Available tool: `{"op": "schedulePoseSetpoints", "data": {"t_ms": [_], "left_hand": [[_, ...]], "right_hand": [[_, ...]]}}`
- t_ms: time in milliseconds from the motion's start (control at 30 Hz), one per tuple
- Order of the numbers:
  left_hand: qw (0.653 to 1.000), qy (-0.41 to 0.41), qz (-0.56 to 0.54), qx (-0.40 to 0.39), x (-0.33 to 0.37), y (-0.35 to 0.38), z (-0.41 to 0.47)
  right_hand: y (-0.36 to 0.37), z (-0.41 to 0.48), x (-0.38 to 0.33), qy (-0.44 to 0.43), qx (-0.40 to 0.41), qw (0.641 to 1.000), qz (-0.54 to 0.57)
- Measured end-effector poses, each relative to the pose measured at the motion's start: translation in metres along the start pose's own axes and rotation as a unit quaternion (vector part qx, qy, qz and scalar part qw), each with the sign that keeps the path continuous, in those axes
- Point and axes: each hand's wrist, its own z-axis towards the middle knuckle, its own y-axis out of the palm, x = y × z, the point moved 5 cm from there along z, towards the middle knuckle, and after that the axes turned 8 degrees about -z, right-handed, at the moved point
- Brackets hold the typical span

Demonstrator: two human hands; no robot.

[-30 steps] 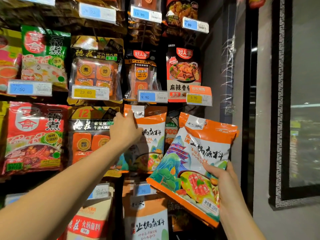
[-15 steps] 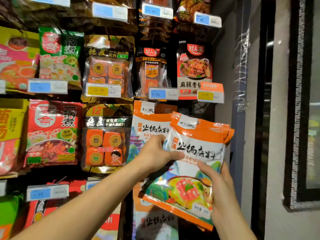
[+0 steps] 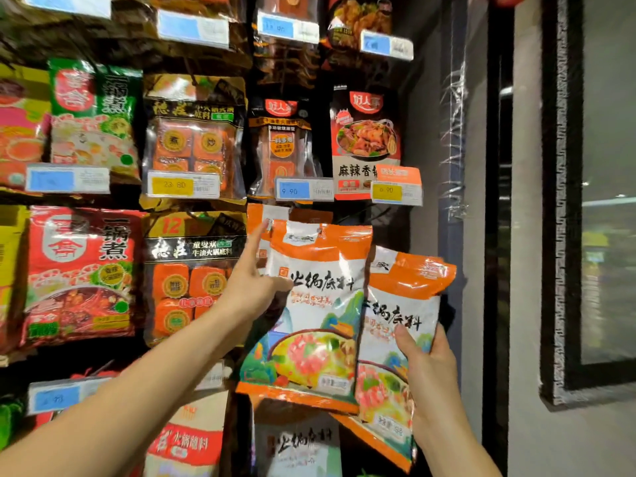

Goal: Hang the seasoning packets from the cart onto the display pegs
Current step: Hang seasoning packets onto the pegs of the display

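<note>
Glossy orange-and-white hung packet point(image 3: 320, 304), a flat pouch, below-left of the orange price tag point(image 3: 396, 184): left hand point(image 3: 249, 290) pinches its edge, forefinger point(image 3: 261, 243) raised. Second packet point(image 3: 401, 318), crinkled, below that tag: right hand point(image 3: 430, 373) grips its lower part.

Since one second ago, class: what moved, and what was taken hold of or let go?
One orange packet went from the right hand up and left to the peg row. The left hand, which gripped it half a second ago, now stretches a forefinger to its top corner. The right hand holds a second packet. The price tags stayed.
</note>
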Motion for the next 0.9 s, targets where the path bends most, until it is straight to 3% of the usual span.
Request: {"op": "schedulePoseSetpoints", "data": {"t_ms": [133,433,900], "left_hand": [[0.999,0.017,0.047,-0.016,0.018,-0.006,0.012],[0.997,0.022,0.062,0.046,0.033,-0.026,0.025],[0.982,0.146,0.094,0.077,0.037,-0.026,0.039]], "right_hand": [[-0.009,0.005,-0.004,0.007,0.012,1.000,-0.009],[-0.019,0.014,-0.015,0.029,0.020,0.998,-0.048],[-0.017,0.012,-0.016,0.013,0.025,0.996,-0.086]]}}
